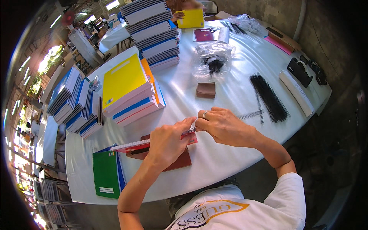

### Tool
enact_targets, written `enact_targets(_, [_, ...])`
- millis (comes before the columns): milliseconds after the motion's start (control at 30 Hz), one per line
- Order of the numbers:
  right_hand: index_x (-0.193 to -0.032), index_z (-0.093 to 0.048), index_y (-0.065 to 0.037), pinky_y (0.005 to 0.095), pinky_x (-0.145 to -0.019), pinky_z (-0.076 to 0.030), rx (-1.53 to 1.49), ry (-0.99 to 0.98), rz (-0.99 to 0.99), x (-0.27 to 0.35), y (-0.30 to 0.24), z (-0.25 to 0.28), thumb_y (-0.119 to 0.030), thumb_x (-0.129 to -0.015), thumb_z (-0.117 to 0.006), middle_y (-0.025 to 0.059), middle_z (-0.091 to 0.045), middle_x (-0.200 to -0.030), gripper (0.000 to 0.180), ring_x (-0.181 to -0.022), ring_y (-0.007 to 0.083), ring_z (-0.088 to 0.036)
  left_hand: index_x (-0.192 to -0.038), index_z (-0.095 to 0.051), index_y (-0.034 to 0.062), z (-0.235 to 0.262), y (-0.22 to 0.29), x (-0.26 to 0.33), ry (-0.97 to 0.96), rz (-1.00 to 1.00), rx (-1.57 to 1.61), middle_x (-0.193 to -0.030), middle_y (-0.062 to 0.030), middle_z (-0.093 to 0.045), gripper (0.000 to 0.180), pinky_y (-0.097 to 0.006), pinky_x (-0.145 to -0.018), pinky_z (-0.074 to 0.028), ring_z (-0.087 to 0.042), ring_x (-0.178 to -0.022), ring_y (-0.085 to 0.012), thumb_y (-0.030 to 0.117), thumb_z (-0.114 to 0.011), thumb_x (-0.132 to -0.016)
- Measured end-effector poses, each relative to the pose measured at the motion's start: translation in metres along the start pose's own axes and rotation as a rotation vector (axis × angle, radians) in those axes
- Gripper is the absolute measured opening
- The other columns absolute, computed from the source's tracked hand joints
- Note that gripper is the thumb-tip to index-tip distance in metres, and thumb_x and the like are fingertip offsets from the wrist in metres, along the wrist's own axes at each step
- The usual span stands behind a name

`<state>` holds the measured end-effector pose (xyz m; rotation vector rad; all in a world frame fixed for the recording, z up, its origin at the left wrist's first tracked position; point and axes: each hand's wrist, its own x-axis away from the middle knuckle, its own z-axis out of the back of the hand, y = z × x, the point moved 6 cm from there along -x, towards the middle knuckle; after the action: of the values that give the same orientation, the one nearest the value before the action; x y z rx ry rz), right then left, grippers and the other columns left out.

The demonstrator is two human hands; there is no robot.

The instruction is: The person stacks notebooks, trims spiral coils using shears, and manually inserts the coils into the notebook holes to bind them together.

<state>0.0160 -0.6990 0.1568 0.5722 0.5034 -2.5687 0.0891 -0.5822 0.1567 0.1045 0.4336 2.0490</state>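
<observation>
My left hand (166, 142) grips the edge of a red-covered notebook (134, 145) lying flat on a brown board (180, 161) at the table's near side. My right hand (222, 125), with a ring on one finger, pinches at the notebook's right end, fingertips touching those of the left hand. A loose silver-grey spiral wire (250, 114) lies just right of my right hand. The notebook's right end is mostly hidden under both hands.
Green and blue notebooks (107, 174) lie at the near left. Stacks topped by a yellow notebook (124, 82) and taller stacks (153, 32) stand behind. Black binding spirals (268, 97), a brown pouch (206, 90), plastic bags (212, 61), a punch tool (299, 72) lie around. Another person holds a yellow cover (189, 18) far away.
</observation>
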Motion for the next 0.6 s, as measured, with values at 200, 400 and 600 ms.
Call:
enact_targets(200, [-0.095,-0.059,-0.001,0.0321,-0.063,-0.050,-0.556,-0.229,-0.274,-0.008,0.097,-0.030,-0.004,-0.084,-0.066,0.0108,-0.065,-0.082,0.014,-0.072,0.0188,-0.064,-0.131,-0.056,0.0169,-0.013,0.006,0.015,-0.108,-0.171,-0.206,-0.113,-0.0056,-0.069,0.047,-0.038,-0.067,-0.058,-0.071,-0.085,-0.0246,0.040,-0.061,-0.091])
enact_targets(400, [-0.114,-0.064,-0.010,0.0447,-0.088,-0.052,0.250,-0.595,-0.871,-0.003,0.275,-0.107,-0.050,-0.073,-0.079,0.0181,-0.067,-0.113,0.060,-0.111,0.0314,-0.064,-0.141,-0.048,0.0171,-0.018,0.013,0.025,0.083,-0.172,-0.333,-0.132,-0.0076,-0.060,0.059,-0.037,-0.063,-0.059,-0.068,-0.097,-0.0286,0.049,-0.056,-0.092])
enact_targets(600, [-0.144,-0.038,-0.017,0.0719,-0.103,-0.028,0.134,-0.287,-1.066,-0.011,0.248,-0.165,-0.063,-0.067,-0.078,0.0363,-0.023,-0.150,0.098,-0.141,0.0517,-0.022,-0.146,-0.041,0.0176,-0.032,0.007,0.030,-0.092,-0.210,-0.288,-0.135,-0.0097,-0.057,0.068,-0.036,-0.067,-0.059,-0.064,-0.106,-0.0303,0.050,-0.059,-0.088])
